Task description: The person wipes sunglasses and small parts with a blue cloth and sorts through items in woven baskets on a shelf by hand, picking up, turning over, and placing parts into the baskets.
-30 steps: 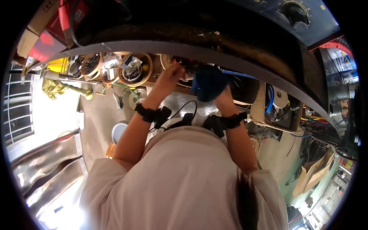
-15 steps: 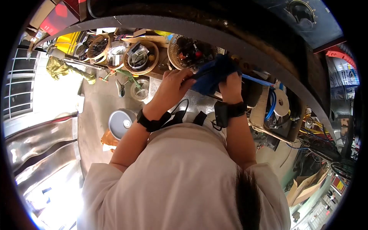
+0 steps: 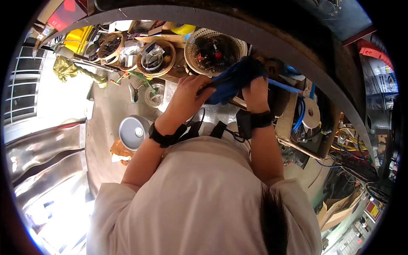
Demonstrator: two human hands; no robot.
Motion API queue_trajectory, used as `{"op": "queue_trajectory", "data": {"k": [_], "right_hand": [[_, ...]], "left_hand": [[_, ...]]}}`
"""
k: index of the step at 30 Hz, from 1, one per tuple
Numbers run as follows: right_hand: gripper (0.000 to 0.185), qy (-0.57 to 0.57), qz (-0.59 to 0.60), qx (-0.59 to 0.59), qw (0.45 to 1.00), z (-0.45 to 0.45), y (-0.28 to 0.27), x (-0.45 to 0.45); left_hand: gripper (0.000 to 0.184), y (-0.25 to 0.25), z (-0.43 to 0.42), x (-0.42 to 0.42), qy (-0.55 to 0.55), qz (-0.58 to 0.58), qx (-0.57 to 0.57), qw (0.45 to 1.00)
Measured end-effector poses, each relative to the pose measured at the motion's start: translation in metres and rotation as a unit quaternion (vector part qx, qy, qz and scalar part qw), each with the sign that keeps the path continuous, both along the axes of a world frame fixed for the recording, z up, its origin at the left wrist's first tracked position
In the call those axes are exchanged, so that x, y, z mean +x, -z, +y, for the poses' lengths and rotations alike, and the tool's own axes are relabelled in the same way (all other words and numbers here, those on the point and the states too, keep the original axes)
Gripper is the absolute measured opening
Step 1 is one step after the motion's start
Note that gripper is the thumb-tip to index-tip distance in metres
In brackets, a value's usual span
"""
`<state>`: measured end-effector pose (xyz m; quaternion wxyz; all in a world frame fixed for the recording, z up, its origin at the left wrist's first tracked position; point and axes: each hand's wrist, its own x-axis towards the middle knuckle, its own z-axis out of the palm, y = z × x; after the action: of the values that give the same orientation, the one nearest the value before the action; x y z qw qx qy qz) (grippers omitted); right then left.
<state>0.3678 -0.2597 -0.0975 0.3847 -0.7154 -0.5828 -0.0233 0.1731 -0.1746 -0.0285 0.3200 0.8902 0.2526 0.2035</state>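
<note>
A dark blue cloth (image 3: pixel 233 83) is bunched up between my two hands, in front of my body. On its left side, my left hand (image 3: pixel 189 91) pinches it with thumb and fingers. A dark slim strip runs from these fingertips along the cloth; whether it is a fold or a separate item I cannot tell. My right hand (image 3: pixel 256 94) is closed around the other end, its fingertips partly buried in the fabric. Just beyond the cloth stands a cream perforated basket (image 3: pixel 193 63) holding dark small parts and a few red pieces.
Wicker baskets (image 3: pixel 168 68) of parts line the bench to the left. At right sits a cardboard box (image 3: pixel 285 127) with a cable reel (image 3: pixel 312 113) and blue tubing. A dark curved beam (image 3: pixel 204 22) crosses above. A grey round container (image 3: pixel 132 132) is on the floor.
Both hands keep hold of the blue cloth, and the left has shifted slightly leftward. More of the cream basket shows above the cloth as the view has tilted a little.
</note>
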Motion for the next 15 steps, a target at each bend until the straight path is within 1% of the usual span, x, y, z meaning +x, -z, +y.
{"op": "queue_trajectory", "data": {"k": [1, 3, 4, 5, 6, 7, 8, 10, 11, 12, 13, 15], "right_hand": [[0.033, -0.011, 0.028, 0.03, 0.999, 0.001, -0.004, 0.001], [0.032, -0.09, 0.051, 0.034, 0.994, 0.003, -0.015, -0.008], [0.032, -0.13, 0.061, 0.036, 0.989, 0.007, -0.018, -0.016], [0.031, -0.142, 0.303, 0.056, 0.941, 0.014, -0.018, -0.032], [0.031, -0.146, 0.526, 0.069, 0.835, 0.022, -0.017, -0.055], [0.031, -0.139, 0.718, 0.074, 0.678, 0.024, -0.015, -0.066], [0.026, -0.16, 0.745, 0.066, 0.645, 0.021, -0.018, -0.061], [0.026, -0.165, 0.592, 0.085, 0.784, 0.013, -0.009, -0.049], [0.026, -0.167, 0.481, 0.081, 0.857, 0.009, -0.002, -0.038], [0.026, -0.156, 0.364, 0.085, 0.914, 0.006, 0.005, -0.028], [0.026, -0.145, 0.211, 0.075, 0.964, 0.008, 0.014, -0.011], [0.027, -0.125, 0.077, 0.069, 0.987, 0.015, 0.024, -0.002]], "left_hand": [[0.021, 0.001, 0.0, -0.001, -0.011, -0.01, 0.005, 1.0], [0.021, 0.004, -0.001, 0.0, -0.032, -0.028, 0.014, 0.999], [0.018, 0.007, -0.002, 0.001, -0.046, -0.029, -0.014, 0.998], [0.018, 0.006, -0.005, 0.002, -0.064, -0.03, -0.063, 0.996], [0.018, 0.005, -0.008, 0.003, -0.081, -0.031, -0.113, 0.99], [0.017, 0.005, -0.012, 0.004, -0.1, -0.033, -0.164, 0.981], [0.018, 0.004, -0.017, 0.003, -0.109, -0.04, -0.207, 0.972], [0.019, 0.001, -0.022, -0.002, -0.124, -0.052, -0.288, 0.948], [0.021, 0.002, -0.024, -0.004, -0.117, -0.05, -0.236, 0.963], [0.022, 0.002, -0.027, -0.007, -0.111, -0.049, -0.184, 0.975], [0.023, 0.002, -0.029, -0.01, -0.104, -0.046, -0.132, 0.985], [0.027, 0.005, -0.028, -0.016, -0.113, -0.032, -0.067, 0.991]]}}
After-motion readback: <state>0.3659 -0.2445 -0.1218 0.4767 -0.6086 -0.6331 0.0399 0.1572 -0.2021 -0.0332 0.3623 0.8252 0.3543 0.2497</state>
